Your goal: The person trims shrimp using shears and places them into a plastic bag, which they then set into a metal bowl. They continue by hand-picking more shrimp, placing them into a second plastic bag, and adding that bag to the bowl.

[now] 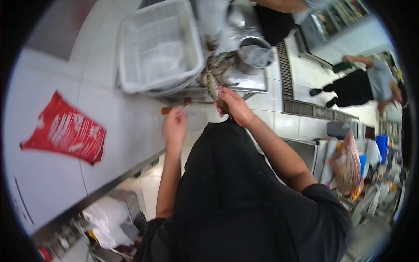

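My right hand (234, 106) is closed round the lower end of a long, mottled brown-green piece of seafood (212, 85), perhaps a large prawn or a slim fish. Its far end points away toward a pile of similar dark pieces (224, 67) on the metal worktop. My left hand (175, 124) is slightly blurred, with its fingers curled together in front of the white basket. Whether anything small is between those fingers cannot be made out. A small orange-brown object (166, 111) shows just beside its fingertips.
A white plastic basket (200, 56) stands on the left of the worktop, with a metal pot (249, 66) on the right. A red printed bag (67, 129) lies on the white counter. Two other people (349, 83) stand farther off. A floor drain grate (305, 109) runs along the right.
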`<state>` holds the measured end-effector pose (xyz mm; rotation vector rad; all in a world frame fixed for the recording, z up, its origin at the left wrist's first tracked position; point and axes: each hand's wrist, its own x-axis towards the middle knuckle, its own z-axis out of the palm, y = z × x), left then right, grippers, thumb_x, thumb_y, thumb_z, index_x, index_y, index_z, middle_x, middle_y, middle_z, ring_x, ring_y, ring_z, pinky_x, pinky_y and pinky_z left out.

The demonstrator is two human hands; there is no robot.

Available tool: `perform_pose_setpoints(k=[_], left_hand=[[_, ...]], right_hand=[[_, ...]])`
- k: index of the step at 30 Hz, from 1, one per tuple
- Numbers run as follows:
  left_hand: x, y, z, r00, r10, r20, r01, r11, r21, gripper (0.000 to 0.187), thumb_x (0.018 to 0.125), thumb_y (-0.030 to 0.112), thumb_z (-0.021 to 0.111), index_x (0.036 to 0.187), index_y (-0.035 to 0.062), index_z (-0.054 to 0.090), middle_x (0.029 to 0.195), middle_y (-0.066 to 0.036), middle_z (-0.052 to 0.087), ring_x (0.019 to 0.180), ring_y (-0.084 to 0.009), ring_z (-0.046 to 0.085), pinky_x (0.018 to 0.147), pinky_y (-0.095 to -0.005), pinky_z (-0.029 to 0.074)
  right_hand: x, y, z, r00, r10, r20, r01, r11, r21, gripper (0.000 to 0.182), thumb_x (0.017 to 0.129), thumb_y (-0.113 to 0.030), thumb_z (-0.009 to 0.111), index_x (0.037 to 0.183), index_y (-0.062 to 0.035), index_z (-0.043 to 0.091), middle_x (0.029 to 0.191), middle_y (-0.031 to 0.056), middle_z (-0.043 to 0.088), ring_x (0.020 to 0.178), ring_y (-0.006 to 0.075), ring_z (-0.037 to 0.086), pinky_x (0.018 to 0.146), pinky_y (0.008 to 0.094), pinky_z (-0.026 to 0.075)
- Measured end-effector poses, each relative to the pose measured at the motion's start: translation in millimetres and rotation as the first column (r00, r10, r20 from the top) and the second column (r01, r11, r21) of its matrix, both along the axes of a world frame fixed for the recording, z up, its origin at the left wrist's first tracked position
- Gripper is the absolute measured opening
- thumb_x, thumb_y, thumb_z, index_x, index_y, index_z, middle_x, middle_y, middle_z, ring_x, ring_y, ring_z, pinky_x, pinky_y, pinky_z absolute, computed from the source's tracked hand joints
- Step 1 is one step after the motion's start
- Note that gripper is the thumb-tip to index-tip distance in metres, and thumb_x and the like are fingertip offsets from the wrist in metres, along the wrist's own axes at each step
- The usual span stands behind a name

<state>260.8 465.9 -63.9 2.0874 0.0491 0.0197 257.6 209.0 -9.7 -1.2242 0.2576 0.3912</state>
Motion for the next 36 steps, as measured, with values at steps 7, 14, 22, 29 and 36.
perform_pose_setpoints(k=[7, 14, 22, 29, 36], left_hand=[[6.3, -1.8, 0.3, 0.985, 0.006, -0.172, -0.024, 0.994, -0.103, 0.022, 0.094, 0.022, 0.074, 0.106, 0.0028, 0.074, 0.087, -0.012, 0.076, 0.074, -0.0212, 0.072, 0.068, -0.0351, 0.054], [-7.3, 11.9, -0.7, 0.898, -0.007, -0.440, -0.305, 0.712, -0.633, 0.019, 0.104, 0.021, 0.065, 0.104, 0.0029, 0.071, 0.078, 0.001, 0.065, 0.066, -0.0083, 0.059, 0.063, -0.0259, 0.050], [-14.7, 42.3, 2.7, 0.906, 0.056, -0.420, -0.315, 0.752, -0.579, 0.018, 0.104, 0.022, 0.067, 0.107, 0.0050, 0.072, 0.079, 0.003, 0.061, 0.068, -0.0069, 0.055, 0.064, -0.0247, 0.048], [-23.4, 67.5, 20.3, 0.897, 0.267, -0.351, -0.396, 0.839, -0.374, 0.021, 0.103, 0.022, 0.068, 0.106, 0.0025, 0.072, 0.079, 0.003, 0.061, 0.069, -0.0066, 0.053, 0.063, -0.0249, 0.046], [-37.3, 117.2, 2.8, 0.893, 0.274, -0.358, -0.434, 0.734, -0.522, 0.023, 0.104, 0.024, 0.065, 0.100, 0.0020, 0.068, 0.073, 0.004, 0.054, 0.062, -0.0072, 0.048, 0.061, -0.0258, 0.044]], right_hand=[[-8.1, 55.5, -5.7, 0.895, 0.371, 0.247, -0.219, 0.848, -0.482, 0.021, 0.101, -0.017, 0.063, 0.115, -0.0027, 0.059, 0.095, 0.0101, 0.066, 0.079, 0.0239, 0.065, 0.070, 0.0371, 0.054], [-2.6, 80.8, -5.1, 0.701, 0.660, 0.270, -0.104, 0.468, -0.878, 0.028, 0.093, -0.018, 0.067, 0.111, 0.0004, 0.057, 0.103, 0.0230, 0.070, 0.094, 0.0431, 0.069, 0.079, 0.0517, 0.053], [33.2, 120.5, -12.3, 0.372, 0.921, -0.114, -0.225, -0.030, -0.974, 0.024, 0.094, -0.021, 0.063, 0.108, -0.0016, 0.066, 0.100, 0.0240, 0.073, 0.092, 0.0414, 0.072, 0.081, 0.0514, 0.057], [69.1, 140.5, 19.4, 0.334, 0.934, 0.125, -0.327, 0.239, -0.914, 0.025, 0.096, -0.023, 0.066, 0.107, -0.0009, 0.071, 0.099, 0.0203, 0.075, 0.091, 0.0376, 0.074, 0.082, 0.0461, 0.058], [123.0, 37.4, -64.3, 0.854, 0.446, 0.269, 0.015, 0.496, -0.868, 0.022, 0.095, -0.021, 0.068, 0.106, -0.0030, 0.074, 0.093, 0.0194, 0.074, 0.081, 0.0319, 0.072, 0.076, 0.0411, 0.056]])
